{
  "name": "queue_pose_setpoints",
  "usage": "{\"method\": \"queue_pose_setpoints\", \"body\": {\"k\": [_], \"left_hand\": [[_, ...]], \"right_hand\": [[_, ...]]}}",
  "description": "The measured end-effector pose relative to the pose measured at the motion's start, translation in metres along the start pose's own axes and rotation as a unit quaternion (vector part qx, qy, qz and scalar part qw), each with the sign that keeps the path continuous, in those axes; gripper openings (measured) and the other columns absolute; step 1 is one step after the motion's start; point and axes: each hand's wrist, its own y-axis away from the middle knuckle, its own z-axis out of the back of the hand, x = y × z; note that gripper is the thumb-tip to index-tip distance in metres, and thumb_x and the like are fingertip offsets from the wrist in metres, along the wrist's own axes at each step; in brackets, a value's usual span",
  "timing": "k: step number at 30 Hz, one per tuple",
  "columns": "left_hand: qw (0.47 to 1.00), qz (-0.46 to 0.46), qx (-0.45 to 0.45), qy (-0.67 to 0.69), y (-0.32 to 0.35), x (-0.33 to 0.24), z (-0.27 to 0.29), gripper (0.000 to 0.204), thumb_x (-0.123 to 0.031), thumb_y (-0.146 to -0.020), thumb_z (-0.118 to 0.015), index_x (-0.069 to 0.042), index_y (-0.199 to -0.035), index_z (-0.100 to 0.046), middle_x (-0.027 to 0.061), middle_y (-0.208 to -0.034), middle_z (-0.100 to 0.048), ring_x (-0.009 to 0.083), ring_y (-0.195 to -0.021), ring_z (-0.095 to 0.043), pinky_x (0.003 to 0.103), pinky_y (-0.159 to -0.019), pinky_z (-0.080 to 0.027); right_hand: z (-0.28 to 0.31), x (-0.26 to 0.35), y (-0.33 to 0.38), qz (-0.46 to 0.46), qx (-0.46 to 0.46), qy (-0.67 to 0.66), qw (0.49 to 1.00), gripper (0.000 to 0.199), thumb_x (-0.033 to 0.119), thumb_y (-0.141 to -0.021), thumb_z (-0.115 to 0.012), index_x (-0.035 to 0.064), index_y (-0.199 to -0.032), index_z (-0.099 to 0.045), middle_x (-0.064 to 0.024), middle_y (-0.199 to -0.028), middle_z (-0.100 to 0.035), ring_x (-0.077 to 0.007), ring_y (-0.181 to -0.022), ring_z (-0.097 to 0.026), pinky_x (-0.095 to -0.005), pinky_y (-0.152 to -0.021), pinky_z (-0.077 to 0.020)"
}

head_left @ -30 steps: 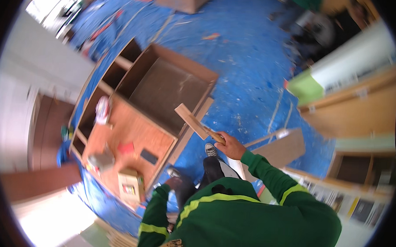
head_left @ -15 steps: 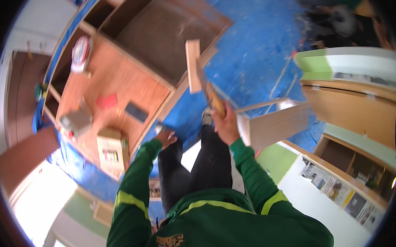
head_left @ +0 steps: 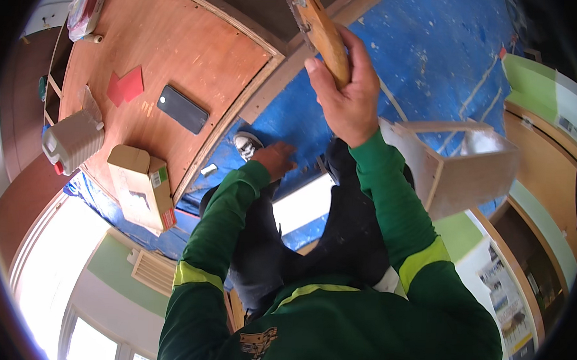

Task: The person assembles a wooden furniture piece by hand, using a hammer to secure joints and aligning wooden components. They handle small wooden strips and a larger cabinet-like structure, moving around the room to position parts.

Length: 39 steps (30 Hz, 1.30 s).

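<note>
— Since half a second back, our right hand (head_left: 347,99) has swung the narrow light-brown wooden board with the metal fitting near its top (head_left: 321,30) up and closer, and the flat reddish-brown plywood cabinet panel (head_left: 171,59) now fills the upper left.

— Agreed. Our fingers are wrapped tight round the lower end of that board, which slants up toward the top edge, above the blue paint-flecked floor sheet (head_left: 436,51).

— And our left hand (head_left: 275,160)?

— It reaches low, by the grey-and-white shoe (head_left: 246,145) at the sheet. Whether those fingers grip anything, we cannot tell.

— For a good carry, I'd judge we should grip nearer the board's middle, so the far end doesn't swing.

— Yes, and keep it away from the small pale plywood box (head_left: 457,161) just beside our right forearm.

— On the panel lie a black rectangular phone (head_left: 183,109), two red paper squares (head_left: 126,86) and a tan cardboard carton (head_left: 141,188) at its edge.

— We'd best set the board down short of those, easing the fitting end down slowly.
</note>
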Motion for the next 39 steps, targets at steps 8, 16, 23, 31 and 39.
{"method": "queue_pose_setpoints", "body": {"k": [8,16,23,31,39], "left_hand": [[0.995,-0.005,-0.062,-0.075,0.020,-0.017,0.085,0.056,-0.052,-0.106,-0.064,-0.008,-0.139,-0.069,0.0195,-0.131,-0.073,0.0409,-0.119,-0.072,0.051,-0.104,-0.056],[0.919,0.019,-0.379,-0.110,0.077,0.026,0.128,0.037,-0.037,-0.110,-0.061,-0.004,-0.122,-0.073,0.0249,-0.104,-0.077,0.0446,-0.102,-0.074,0.051,-0.091,-0.057],[0.644,-0.142,-0.746,0.092,0.107,0.050,0.168,0.052,-0.037,-0.110,-0.071,0.001,-0.144,-0.061,0.0151,-0.115,-0.073,0.0249,-0.108,-0.071,0.040,-0.090,-0.057],[0.542,-0.234,-0.766,0.256,0.074,0.015,0.249,0.093,-0.060,-0.104,-0.073,0.009,-0.159,-0.043,0.0197,-0.133,-0.068,0.0264,-0.126,-0.065,0.041,-0.110,-0.051],[0.544,-0.201,-0.771,0.262,0.035,0.033,0.296,0.103,-0.070,-0.096,-0.077,0.008,-0.156,-0.049,0.0228,-0.130,-0.068,0.0244,-0.114,-0.068,0.038,-0.099,-0.055]], "right_hand": [[-0.007,-0.047,0.043,0.048,0.024,-0.051,0.997,0.056,0.009,-0.104,-0.075,0.0023,-0.154,-0.052,-0.0084,-0.121,-0.070,-0.0075,-0.095,-0.065,-0.0274,-0.084,-0.0570],[-0.039,-0.044,0.070,0.063,0.086,-0.131,0.986,0.044,0.003,-0.107,-0.068,0.0016,-0.149,-0.054,0.0020,-0.098,-0.062,-0.0016,-0.073,-0.053,-0.0217,-0.059,-0.0462],[-0.046,-0.081,0.081,0.091,0.097,-0.064,0.989,0.046,0.008,-0.105,-0.071,-0.0021,-0.147,-0.056,-0.0097,-0.122,-0.068,-0.0138,-0.109,-0.064,-0.0318,-0.098,-0.0551],[-0.035,-0.078,0.092,0.180,0.074,0.039,0.980,0.046,0.011,-0.103,-0.071,0.0000,-0.146,-0.057,-0.0225,-0.121,-0.073,-0.0288,-0.110,-0.074,-0.0390,-0.099,-0.0570],[-0.039,-0.084,0.099,0.152,0.119,0.054,0.980,0.049,0.017,-0.103,-0.072,0.0039,-0.147,-0.055,-0.0272,-0.104,-0.075,-0.0453,-0.099,-0.077,-0.0456,-0.086,-0.0601]]}}
